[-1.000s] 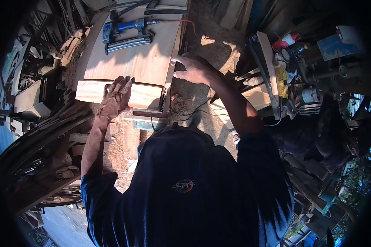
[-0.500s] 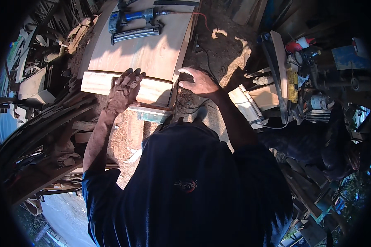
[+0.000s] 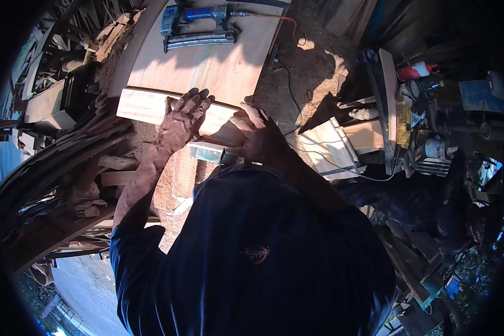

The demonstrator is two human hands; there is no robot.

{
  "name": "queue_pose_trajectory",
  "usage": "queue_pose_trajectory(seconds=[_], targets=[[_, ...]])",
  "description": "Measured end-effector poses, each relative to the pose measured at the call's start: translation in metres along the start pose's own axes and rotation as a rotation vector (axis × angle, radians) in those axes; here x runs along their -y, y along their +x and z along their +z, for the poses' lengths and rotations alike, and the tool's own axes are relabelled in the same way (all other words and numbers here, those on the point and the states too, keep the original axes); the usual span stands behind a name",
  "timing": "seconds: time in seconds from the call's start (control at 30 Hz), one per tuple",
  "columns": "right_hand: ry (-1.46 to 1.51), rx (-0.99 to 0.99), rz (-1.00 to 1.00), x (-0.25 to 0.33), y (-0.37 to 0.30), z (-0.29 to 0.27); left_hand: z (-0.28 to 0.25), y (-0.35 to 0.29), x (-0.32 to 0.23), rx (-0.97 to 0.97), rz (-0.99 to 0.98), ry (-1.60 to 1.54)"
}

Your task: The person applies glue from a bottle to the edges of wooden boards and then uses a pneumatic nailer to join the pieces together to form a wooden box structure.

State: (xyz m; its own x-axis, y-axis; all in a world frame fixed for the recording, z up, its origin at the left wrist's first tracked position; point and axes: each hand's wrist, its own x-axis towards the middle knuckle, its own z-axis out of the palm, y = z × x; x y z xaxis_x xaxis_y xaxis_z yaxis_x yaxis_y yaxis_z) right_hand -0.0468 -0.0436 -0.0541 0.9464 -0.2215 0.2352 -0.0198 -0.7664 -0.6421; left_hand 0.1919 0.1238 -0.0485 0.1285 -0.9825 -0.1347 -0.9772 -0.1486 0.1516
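Observation:
A pale wooden strip [image 3: 143, 105] lies crosswise along the near edge of a broad wooden panel [image 3: 213, 70], with a dark narrow gap between them. My left hand [image 3: 179, 123] rests flat on the strip near its middle, fingers stretched toward the panel. At the strip's right end is my right hand [image 3: 260, 134], its thumb and fingers apart around the corner; part of that end is in its shadow. A blue and grey nail gun [image 3: 199, 28] lies on the far part of the panel, joined to a thin red hose [image 3: 288, 20].
Stacked dark timber [image 3: 67, 162] fills the left side. To the right are short light boards [image 3: 330, 145], a red and white bottle [image 3: 417, 71], a yellow object [image 3: 403, 117] and a white tub [image 3: 435, 148]. A dark cable [image 3: 290, 84] runs over the sawdust-covered ground right of the panel.
My right hand has come in from beside the strip onto its right end. The left hand stays on the strip. The whole view has shifted slightly, moving the panel and nail gun rightward.

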Motion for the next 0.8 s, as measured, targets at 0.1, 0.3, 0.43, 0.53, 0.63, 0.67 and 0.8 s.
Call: queue_pose_trajectory(seconds=[0.1,0.3,0.43,0.53,0.63,0.67,0.8], targets=[[-0.121,-0.018,-0.015,0.009,-0.003,0.018,-0.004,-0.005,-0.009,-0.070,-0.066,0.071],[-0.115,0.025,-0.006,0.006,-0.004,0.014,-0.007,-0.012,-0.007,0.008,-0.112,0.053],[-0.045,0.005,0.009,0.004,-0.006,0.019,-0.007,-0.008,-0.009,0.101,-0.138,0.073],[-0.029,-0.021,0.007,0.000,-0.007,0.021,-0.002,-0.011,-0.008,0.084,-0.140,0.080],[0.009,-0.048,-0.002,-0.003,-0.007,0.023,-0.008,-0.010,-0.011,0.078,-0.138,0.087],[0.051,-0.047,0.009,-0.004,-0.007,0.023,-0.009,-0.009,-0.012,0.068,-0.134,0.092],[0.094,-0.063,-0.012,-0.001,-0.006,0.023,-0.002,-0.013,-0.008,-0.016,-0.128,0.098]])
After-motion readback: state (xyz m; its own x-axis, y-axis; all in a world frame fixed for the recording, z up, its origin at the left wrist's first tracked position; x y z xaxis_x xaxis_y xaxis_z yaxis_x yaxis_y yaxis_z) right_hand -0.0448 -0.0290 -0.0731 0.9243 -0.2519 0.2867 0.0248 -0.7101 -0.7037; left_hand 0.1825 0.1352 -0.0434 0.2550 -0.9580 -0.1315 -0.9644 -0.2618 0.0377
